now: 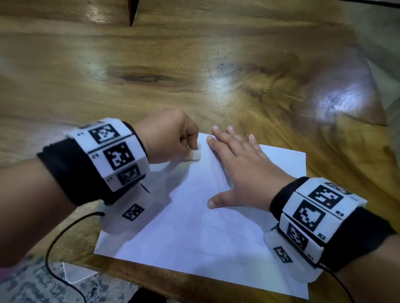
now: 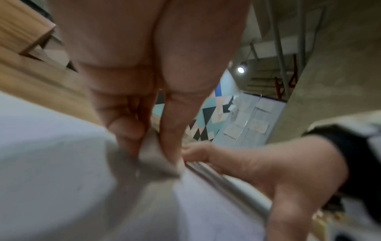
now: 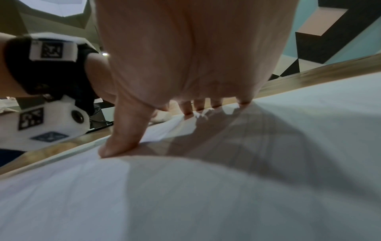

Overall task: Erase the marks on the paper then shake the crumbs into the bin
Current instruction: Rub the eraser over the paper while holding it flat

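The paper point(image 1: 197, 219) lies on the bench point(image 1: 146, 74) at its near edge. The right hand point(image 1: 247, 172) lies flat with its fingers spread, pinning the sheet so it cannot slide. At the paper's far corner, the left hand point(image 1: 169, 138) has its grip clenched round the eraser point(image 1: 195, 154). Only the head view shows faint marks left; no bin is visible.

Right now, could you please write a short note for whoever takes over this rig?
Left hand: grips the white eraser, which sits on the paper near its far left corner.
Right hand: flat, fingers spread, pressing the paper down on the wooden table.
Done: erasing is under way; only a few faint lines and small dark specks show on the sheet.
Left: finish erasing, then lift the paper and shake the crumbs into the bin, which is not in view.
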`<move>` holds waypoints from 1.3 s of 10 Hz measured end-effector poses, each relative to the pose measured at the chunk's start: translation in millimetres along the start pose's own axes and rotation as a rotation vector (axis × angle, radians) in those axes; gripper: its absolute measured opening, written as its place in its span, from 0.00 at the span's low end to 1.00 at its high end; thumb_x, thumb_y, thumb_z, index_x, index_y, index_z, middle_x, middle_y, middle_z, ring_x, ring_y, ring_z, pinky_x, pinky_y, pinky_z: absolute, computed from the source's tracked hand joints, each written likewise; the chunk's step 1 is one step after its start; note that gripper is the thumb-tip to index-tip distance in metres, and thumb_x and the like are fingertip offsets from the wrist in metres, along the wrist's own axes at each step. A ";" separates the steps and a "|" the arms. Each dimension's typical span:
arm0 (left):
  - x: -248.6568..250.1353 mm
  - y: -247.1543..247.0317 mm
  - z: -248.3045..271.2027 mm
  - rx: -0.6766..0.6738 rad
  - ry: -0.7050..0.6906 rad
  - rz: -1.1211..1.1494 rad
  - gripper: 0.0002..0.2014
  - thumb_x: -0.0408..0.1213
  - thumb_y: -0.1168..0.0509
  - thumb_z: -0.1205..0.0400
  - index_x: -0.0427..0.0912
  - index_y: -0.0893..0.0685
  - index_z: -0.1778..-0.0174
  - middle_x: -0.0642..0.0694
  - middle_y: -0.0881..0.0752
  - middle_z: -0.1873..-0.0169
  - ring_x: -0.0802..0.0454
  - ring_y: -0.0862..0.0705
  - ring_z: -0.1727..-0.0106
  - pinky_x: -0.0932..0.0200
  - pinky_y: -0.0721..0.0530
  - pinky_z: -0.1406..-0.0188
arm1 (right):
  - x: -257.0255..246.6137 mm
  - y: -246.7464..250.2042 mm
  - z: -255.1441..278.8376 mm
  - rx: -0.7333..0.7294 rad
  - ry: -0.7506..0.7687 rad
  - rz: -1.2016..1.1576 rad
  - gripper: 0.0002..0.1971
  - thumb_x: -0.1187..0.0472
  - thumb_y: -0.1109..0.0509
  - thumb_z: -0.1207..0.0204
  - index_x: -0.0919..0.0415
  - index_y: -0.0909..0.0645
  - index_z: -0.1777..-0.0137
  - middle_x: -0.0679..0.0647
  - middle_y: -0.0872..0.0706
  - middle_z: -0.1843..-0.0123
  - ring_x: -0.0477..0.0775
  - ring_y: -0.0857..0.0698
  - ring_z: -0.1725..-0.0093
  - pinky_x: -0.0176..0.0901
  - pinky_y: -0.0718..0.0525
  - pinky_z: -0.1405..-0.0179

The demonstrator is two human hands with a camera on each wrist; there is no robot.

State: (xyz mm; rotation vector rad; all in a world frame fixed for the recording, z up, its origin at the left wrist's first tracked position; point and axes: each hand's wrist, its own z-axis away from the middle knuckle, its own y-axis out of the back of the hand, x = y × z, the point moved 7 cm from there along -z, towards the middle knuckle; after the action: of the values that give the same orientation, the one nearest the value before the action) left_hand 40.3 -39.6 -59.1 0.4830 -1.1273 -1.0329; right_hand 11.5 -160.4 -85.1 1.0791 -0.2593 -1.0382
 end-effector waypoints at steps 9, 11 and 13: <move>14.2 -12.2 9.2 0.099 -0.028 -0.019 0.03 0.36 0.30 0.29 0.42 0.14 0.61 0.54 0.21 0.76 0.55 0.23 0.70 0.65 0.32 0.73 | -0.3 0.0 -0.9 0.024 -0.005 -0.010 0.61 0.33 0.26 0.40 0.52 0.64 0.18 0.43 0.70 0.18 0.47 0.71 0.19 0.55 0.68 0.19; 22.0 -26.6 20.9 -0.109 -0.113 -0.097 0.04 0.38 0.29 0.30 0.45 0.12 0.61 0.55 0.21 0.75 0.60 0.25 0.72 0.77 0.32 0.73 | -0.7 -0.7 -1.0 0.016 -0.004 0.001 0.62 0.33 0.26 0.41 0.52 0.65 0.18 0.43 0.71 0.18 0.47 0.72 0.19 0.55 0.68 0.19; 22.2 -14.3 8.8 0.063 -0.109 -0.035 0.05 0.39 0.29 0.29 0.47 0.18 0.67 0.60 0.27 0.79 0.59 0.27 0.74 0.67 0.33 0.76 | -0.9 -0.3 -1.4 0.030 0.000 -0.001 0.62 0.33 0.25 0.42 0.51 0.63 0.18 0.42 0.69 0.17 0.47 0.70 0.19 0.56 0.67 0.19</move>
State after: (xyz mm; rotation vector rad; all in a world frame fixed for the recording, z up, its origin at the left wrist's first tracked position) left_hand 27.5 -64.1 -55.5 0.5024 -1.2548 -1.0668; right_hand 11.7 -158.9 -85.8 1.1066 -0.2749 -1.0375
